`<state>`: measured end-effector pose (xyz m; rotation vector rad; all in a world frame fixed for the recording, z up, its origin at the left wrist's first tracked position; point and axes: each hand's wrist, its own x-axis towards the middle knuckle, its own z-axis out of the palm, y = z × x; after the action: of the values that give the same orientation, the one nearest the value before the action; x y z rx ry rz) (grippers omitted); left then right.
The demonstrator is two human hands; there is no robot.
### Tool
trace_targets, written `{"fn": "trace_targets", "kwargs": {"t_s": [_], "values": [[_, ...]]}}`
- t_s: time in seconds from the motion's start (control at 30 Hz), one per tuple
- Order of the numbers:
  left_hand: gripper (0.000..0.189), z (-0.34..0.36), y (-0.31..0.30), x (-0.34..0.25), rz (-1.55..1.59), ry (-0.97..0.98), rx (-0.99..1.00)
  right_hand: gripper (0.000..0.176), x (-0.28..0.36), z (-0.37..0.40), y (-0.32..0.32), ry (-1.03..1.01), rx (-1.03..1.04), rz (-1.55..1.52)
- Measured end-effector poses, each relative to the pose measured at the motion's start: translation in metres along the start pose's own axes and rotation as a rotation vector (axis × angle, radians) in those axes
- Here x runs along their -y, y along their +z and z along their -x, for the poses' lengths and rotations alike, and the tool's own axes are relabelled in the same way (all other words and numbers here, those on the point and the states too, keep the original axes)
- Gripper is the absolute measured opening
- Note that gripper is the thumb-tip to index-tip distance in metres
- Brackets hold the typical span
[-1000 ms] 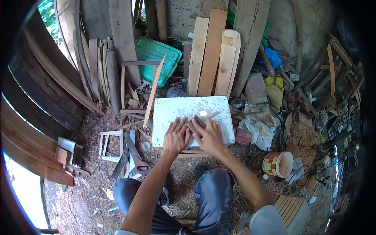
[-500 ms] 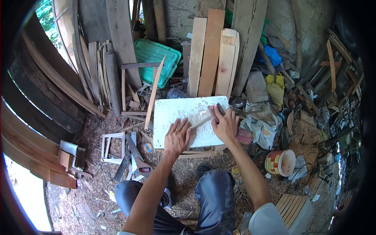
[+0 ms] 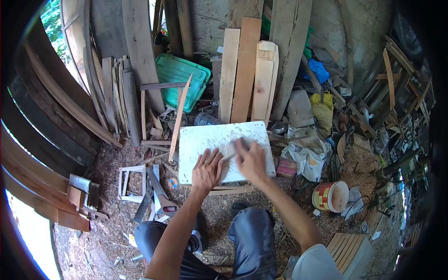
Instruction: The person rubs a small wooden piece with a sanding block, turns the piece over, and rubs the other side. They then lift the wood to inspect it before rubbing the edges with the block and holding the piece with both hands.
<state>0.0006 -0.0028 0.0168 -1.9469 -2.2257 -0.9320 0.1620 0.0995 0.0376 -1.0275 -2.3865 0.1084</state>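
A thin wooden strip lies slantwise on a white, scuffed board. My left hand rests on the board with its fingers over the strip's near end, holding it down. Closed around a dark flat piece, which looks like folded sandpaper, my right hand is over the strip's far part. Motion blurs the right fingers and the piece, and that hand hides the strip's far end.
A handsaw and a small white wooden frame lie on the shavings at left. Planks lean behind the board, near a green plastic lid. A paint bucket stands at right.
My right hand has slid along the strip toward my left hand and me, with the dark piece in it. My left hand stays in place on the strip. The view has tilted slightly.
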Motion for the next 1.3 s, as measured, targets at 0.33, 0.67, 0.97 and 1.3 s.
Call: {"fn": "trace_targets", "kwargs": {"t_s": [0.33, 0.67, 0.97, 1.3], "values": [[0.036, 0.001, -0.004, 0.0, -0.008, -0.005, 0.008, 0.048, -0.01, -0.012, -0.01, 0.163, -0.038, 0.058], [0.033, -0.001, -0.002, 0.002, -0.03, 0.022, -0.013, 0.05, -0.018, -0.012, -0.02, 0.129, -0.027, 0.127], [0.034, -0.001, -0.001, 0.001, -0.013, 0.013, -0.006, 0.048, -0.02, -0.008, -0.008, 0.047, -0.071, 0.131], [0.034, -0.002, -0.002, 0.001, -0.026, 0.02, -0.005, 0.052, 0.005, 0.007, -0.009, -0.02, 0.009, -0.006]]}}
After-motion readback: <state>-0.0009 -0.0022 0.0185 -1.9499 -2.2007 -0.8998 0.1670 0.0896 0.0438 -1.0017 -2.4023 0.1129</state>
